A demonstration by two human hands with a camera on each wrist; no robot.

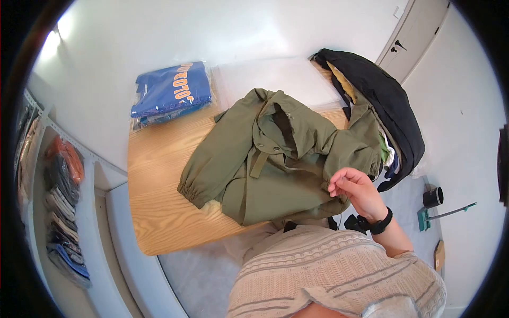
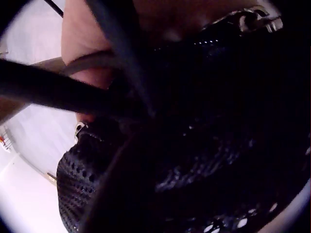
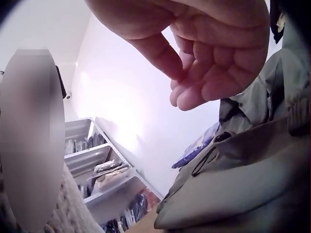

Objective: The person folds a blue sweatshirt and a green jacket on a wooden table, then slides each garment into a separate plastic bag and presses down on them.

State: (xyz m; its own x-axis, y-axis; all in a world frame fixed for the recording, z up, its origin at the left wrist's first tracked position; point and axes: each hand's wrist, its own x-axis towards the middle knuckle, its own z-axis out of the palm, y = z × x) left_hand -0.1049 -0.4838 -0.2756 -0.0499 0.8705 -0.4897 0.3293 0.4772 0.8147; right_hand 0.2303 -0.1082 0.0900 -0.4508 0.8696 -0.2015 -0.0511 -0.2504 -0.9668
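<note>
An olive-green jacket (image 1: 275, 164) lies spread on the wooden table (image 1: 159, 212), its collar toward the wall and one elastic-cuffed sleeve angled to the left. Beside the jacket's right lower edge, my right hand (image 1: 356, 190) hovers with fingers loosely bent. The right wrist view shows the same hand (image 3: 214, 63) with thumb near the fingertips and nothing between them, the jacket (image 3: 233, 179) below it. My left hand is outside the head view; its wrist view is mostly dark, with a patch of skin (image 2: 85, 34) and perforated dark material (image 2: 77, 174).
A blue sweatshirt in clear plastic (image 1: 172, 93) lies at the table's back left, next to clear plastic sheets (image 1: 270, 79). A heap of clothes under a black garment (image 1: 382, 95) stands at the right. Shelves (image 1: 95, 212) with bagged clothes are on the left.
</note>
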